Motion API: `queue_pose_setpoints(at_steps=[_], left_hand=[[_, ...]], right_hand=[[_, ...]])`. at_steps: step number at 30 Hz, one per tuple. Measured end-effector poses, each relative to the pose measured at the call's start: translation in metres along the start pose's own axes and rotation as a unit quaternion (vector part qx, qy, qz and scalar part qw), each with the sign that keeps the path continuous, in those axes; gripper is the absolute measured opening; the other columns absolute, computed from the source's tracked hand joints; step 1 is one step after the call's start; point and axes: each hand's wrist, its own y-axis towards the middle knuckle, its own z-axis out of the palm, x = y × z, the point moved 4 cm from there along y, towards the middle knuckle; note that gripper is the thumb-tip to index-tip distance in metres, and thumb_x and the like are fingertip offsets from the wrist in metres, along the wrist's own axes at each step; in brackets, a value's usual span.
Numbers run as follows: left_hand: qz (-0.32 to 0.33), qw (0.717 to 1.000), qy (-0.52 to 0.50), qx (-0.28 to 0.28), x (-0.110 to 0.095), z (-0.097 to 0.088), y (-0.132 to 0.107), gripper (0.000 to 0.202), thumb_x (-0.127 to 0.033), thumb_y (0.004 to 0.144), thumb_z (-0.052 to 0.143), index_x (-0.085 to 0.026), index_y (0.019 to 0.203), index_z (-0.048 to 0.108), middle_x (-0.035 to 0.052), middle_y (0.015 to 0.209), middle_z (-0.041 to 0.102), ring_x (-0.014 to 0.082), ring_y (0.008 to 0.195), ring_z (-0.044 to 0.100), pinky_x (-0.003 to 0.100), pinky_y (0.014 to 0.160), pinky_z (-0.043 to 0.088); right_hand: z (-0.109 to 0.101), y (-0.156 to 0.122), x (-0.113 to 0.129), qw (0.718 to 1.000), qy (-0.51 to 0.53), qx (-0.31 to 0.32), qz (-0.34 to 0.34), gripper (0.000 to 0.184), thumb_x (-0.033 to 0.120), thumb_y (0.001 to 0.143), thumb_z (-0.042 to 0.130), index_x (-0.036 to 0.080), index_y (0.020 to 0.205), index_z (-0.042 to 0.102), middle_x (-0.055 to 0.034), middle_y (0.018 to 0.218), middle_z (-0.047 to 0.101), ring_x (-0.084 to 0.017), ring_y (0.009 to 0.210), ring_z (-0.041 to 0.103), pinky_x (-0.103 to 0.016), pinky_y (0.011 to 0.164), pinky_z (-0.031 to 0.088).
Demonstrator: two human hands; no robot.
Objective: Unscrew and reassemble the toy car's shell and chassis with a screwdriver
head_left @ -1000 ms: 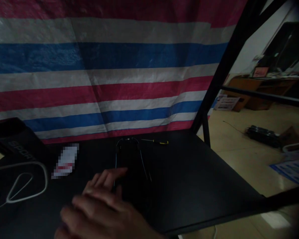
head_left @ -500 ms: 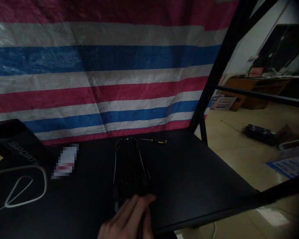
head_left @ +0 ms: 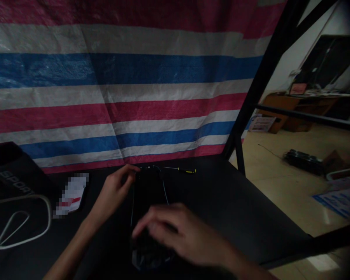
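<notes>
A black toy car (head_left: 150, 190) lies lengthwise on the black table, its dark underside apparently up and thin pale lines along its sides. At its far left corner, my left hand (head_left: 116, 190) has bent fingers closed on the edge. My right hand (head_left: 177, 229), slightly blurred, hovers over the near half with curved fingers and thumb apart. Nothing shows in it; whether its fingertips touch the car I cannot tell. Beyond the car's far right corner lies a screwdriver (head_left: 187, 170) with a yellow and black handle.
On the left are a phone (head_left: 74, 192), a white cable (head_left: 49, 217) and a black box (head_left: 16, 175) marked SPORT. A striped tarp (head_left: 163, 70) hangs behind the table (head_left: 221, 210). A black metal frame (head_left: 247, 105) rises at the right edge.
Before, one hand was at the car's near end. Now my left hand is at the far left corner and my right hand is over the near half. The view has shifted slightly.
</notes>
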Motion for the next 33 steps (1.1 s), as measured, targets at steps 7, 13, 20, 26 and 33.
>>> queue_pose_setpoints(at_steps=[7, 13, 20, 26, 33], left_hand=[[-0.101, 0.978, -0.141, -0.119, 0.083, 0.028, 0.021, 0.038, -0.043, 0.098, 0.049, -0.02, 0.127, 0.057, 0.0102, 0.125, 0.066, 0.0311, 0.123, 0.059, 0.048, 0.109, 0.041], [-0.148, 0.938, -0.311, -0.045, 0.095, 0.062, 0.005, 0.048, -0.048, 0.102, 0.043, -0.02, 0.14, 0.05, 0.0126, 0.151, 0.054, 0.0303, 0.14, 0.05, 0.045, 0.113, 0.04], [-0.166, 0.913, -0.371, -0.037, 0.097, 0.067, 0.001, 0.05, -0.05, 0.102, 0.047, -0.02, 0.142, 0.048, 0.0131, 0.152, 0.054, 0.0311, 0.141, 0.049, 0.046, 0.116, 0.038], [-0.179, 0.915, -0.36, -0.039, 0.101, 0.066, 0.003, 0.053, -0.052, 0.101, 0.045, -0.019, 0.143, 0.046, 0.014, 0.152, 0.054, 0.0317, 0.14, 0.051, 0.047, 0.114, 0.041], [0.025, 0.989, -0.064, -0.132, -0.003, 0.017, -0.006, 0.041, -0.034, 0.103, 0.046, -0.025, 0.142, 0.049, 0.0083, 0.149, 0.054, 0.0303, 0.142, 0.046, 0.051, 0.122, 0.033]], right_hand=[[-0.074, 0.028, -0.156, 0.944, -0.101, -0.22, 0.223, 0.046, 0.04, 0.106, 0.031, 0.017, 0.108, 0.071, 0.0051, 0.051, 0.05, -0.013, 0.041, 0.047, -0.024, 0.045, 0.034], [-0.059, 0.014, -0.199, 0.937, -0.182, -0.181, 0.235, 0.03, 0.036, 0.1, 0.047, 0.023, 0.092, 0.073, -0.0017, 0.075, 0.07, -0.018, 0.068, 0.065, -0.026, 0.064, 0.037], [-0.056, 0.014, -0.193, 0.932, -0.24, -0.142, 0.232, 0.023, 0.03, 0.101, 0.047, 0.027, 0.103, 0.07, 0.0003, 0.083, 0.074, -0.017, 0.077, 0.07, -0.025, 0.067, 0.038], [-0.056, 0.014, -0.192, 0.924, -0.271, -0.126, 0.238, 0.023, 0.025, 0.1, 0.047, 0.026, 0.107, 0.069, 0.0006, 0.082, 0.075, -0.018, 0.076, 0.071, -0.025, 0.067, 0.04], [-0.069, 0.015, -0.112, 0.912, -0.319, -0.152, 0.207, 0.028, 0.022, 0.101, 0.045, 0.026, 0.12, 0.065, -0.0059, 0.109, 0.075, -0.022, 0.094, 0.071, -0.033, 0.082, 0.048]])
